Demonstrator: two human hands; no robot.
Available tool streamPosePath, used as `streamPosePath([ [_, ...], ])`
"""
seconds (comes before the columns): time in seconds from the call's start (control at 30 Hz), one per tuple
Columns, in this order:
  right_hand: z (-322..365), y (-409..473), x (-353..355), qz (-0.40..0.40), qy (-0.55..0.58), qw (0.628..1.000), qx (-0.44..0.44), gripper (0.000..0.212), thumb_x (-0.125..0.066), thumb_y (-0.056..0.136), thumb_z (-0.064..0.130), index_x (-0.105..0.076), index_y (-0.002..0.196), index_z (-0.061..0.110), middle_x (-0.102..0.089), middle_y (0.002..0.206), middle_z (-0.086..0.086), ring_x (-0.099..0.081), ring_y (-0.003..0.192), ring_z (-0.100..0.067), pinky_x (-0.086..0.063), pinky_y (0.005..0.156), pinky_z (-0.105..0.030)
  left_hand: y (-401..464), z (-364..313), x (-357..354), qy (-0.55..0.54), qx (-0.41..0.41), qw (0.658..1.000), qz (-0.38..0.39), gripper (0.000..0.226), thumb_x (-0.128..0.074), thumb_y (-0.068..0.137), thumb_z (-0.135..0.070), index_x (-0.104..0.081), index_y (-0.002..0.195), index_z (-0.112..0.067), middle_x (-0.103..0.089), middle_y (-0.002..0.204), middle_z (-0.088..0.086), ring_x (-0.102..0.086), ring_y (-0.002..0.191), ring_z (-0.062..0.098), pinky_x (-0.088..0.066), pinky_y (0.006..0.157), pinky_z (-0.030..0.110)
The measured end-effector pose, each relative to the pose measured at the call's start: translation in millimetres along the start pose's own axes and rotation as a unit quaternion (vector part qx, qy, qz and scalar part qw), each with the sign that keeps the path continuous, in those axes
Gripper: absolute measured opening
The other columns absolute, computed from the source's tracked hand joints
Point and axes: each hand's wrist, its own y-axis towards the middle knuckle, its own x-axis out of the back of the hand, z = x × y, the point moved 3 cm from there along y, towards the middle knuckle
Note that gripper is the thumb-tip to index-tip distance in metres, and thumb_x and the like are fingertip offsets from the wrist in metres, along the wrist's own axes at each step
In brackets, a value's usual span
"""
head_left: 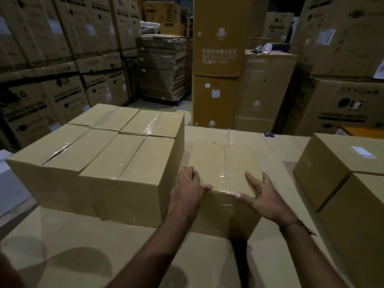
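Taped box at centre on flat cardboard, just beside a taller stack on its left, well apart from more cartons at right. Left hand wrapped round the box's near left corner, thumb hooked over the top edge, fingers along the left side. Right hand flat on the near right of the top, fingers straight and spread, gripping nothing.

Flat cardboard surface carries every carton. Block of taped cartons stands at 10 o'clock, with the small taped carton just beside it at centre. Further cartons stand at 3 o'clock.
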Motion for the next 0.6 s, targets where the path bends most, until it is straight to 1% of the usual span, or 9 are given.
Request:
streamPosePath([
  [0.07, -2.4, 17.2, 3.2, 0.002, -0.005, 1.000, 0.003, 0.101, -0.082, 0.080, 0.062, -0.031, 0.165, 0.041, 0.000, 0.177, 0.000, -0.019, 0.160, -0.033, -0.035, 0.122, -0.050, 14.8, -3.5, 6.3, 0.021, -0.016, 1.000, 0.006, 0.071, -0.047, 0.103, -0.060, -0.038, 0.157, -0.014, -0.023, 0.169, 0.010, -0.008, 0.160, 0.028, -0.024, 0.128, 0.043],
  [0.13, -3.7, 35.0, 4.5, 0.009, -0.008, 1.000, 0.009, 0.101, -0.080, 0.081, 0.064, -0.029, 0.165, 0.041, 0.001, 0.177, 0.000, -0.019, 0.160, -0.034, -0.035, 0.122, -0.051, 31.4, -0.1, 18.7, 0.019, -0.020, 1.000, -0.007, 0.072, -0.056, 0.100, -0.058, -0.037, 0.158, -0.020, -0.022, 0.170, 0.010, -0.009, 0.160, 0.029, -0.023, 0.128, 0.044],
  [0.2, -3.3, 52.3, 4.0, 0.020, -0.013, 1.000, 0.005, 0.101, -0.077, 0.082, 0.066, -0.026, 0.166, 0.042, 0.005, 0.177, 0.000, -0.018, 0.160, -0.036, -0.035, 0.122, -0.052, 50.1, 9.8, 32.4, 0.008, -0.020, 0.999, -0.033, 0.073, -0.060, 0.098, -0.056, -0.037, 0.159, -0.023, -0.029, 0.167, 0.009, -0.019, 0.158, 0.028, -0.027, 0.127, 0.042],
  [0.3, 0.6, 77.9, -0.1, 0.026, -0.012, 1.000, 0.007, 0.103, -0.075, 0.081, 0.068, -0.024, 0.167, 0.041, 0.007, 0.177, -0.001, -0.017, 0.160, -0.038, -0.035, 0.121, -0.055, 83.1, 37.4, 48.6, -0.062, 0.011, 0.996, -0.068, 0.071, -0.065, 0.097, -0.053, -0.041, 0.157, -0.024, -0.042, 0.159, 0.004, -0.036, 0.147, 0.023, -0.038, 0.117, 0.039],
  [0.37, 3.4, 95.4, -2.6, 0.018, -0.008, 1.000, 0.006, 0.105, -0.075, 0.079, 0.068, -0.024, 0.166, 0.041, 0.007, 0.177, -0.001, -0.017, 0.160, -0.038, -0.036, 0.121, -0.055, 107.2, 61.5, 50.6, -0.110, 0.042, 0.991, -0.070, 0.067, -0.067, 0.097, -0.049, -0.045, 0.155, -0.024, -0.047, 0.155, 0.002, -0.042, 0.142, 0.022, -0.044, 0.112, 0.043],
  [0.43, 6.1, 113.2, -5.5, 0.012, -0.005, 1.000, 0.005, 0.109, -0.075, 0.074, 0.072, -0.025, 0.166, 0.042, 0.007, 0.177, 0.000, -0.017, 0.160, -0.037, -0.035, 0.121, -0.054, 129.0, 85.6, 44.0, -0.126, 0.072, 0.988, -0.061, 0.065, -0.071, 0.096, -0.042, -0.047, 0.154, -0.024, -0.050, 0.152, 0.002, -0.046, 0.138, 0.022, -0.048, 0.109, 0.044],
  [0.5, 8.5, 132.0, -8.0, 0.006, -0.003, 1.000, 0.011, 0.112, -0.072, 0.069, 0.075, -0.026, 0.166, 0.042, 0.008, 0.177, -0.001, -0.017, 0.160, -0.037, -0.034, 0.122, -0.054, 148.6, 101.6, 32.8, -0.132, 0.089, 0.987, -0.038, 0.070, -0.074, 0.095, -0.035, -0.042, 0.157, -0.025, -0.044, 0.159, 0.003, -0.044, 0.143, 0.025, -0.047, 0.112, 0.050],
  [0.53, 10.6, 141.9, -9.0, 0.006, -0.002, 1.000, 0.012, 0.112, -0.072, 0.069, 0.075, -0.026, 0.166, 0.042, 0.008, 0.177, -0.001, -0.016, 0.160, -0.037, -0.034, 0.122, -0.054, 158.9, 107.5, 26.4, -0.125, 0.091, 0.988, -0.021, 0.076, -0.075, 0.094, -0.033, -0.037, 0.160, -0.025, -0.037, 0.164, 0.005, -0.038, 0.148, 0.028, -0.044, 0.116, 0.053],
  [0.6, 16.1, 159.8, -10.1, 0.010, -0.006, 1.000, 0.007, 0.111, -0.072, 0.070, 0.074, -0.026, 0.166, 0.041, 0.007, 0.177, -0.003, -0.016, 0.160, -0.038, -0.034, 0.122, -0.055, 176.0, 115.3, 17.7, -0.078, 0.071, 0.994, 0.019, 0.086, -0.073, 0.096, -0.035, -0.023, 0.165, -0.023, -0.019, 0.173, 0.009, -0.019, 0.158, 0.032, -0.030, 0.125, 0.057],
])
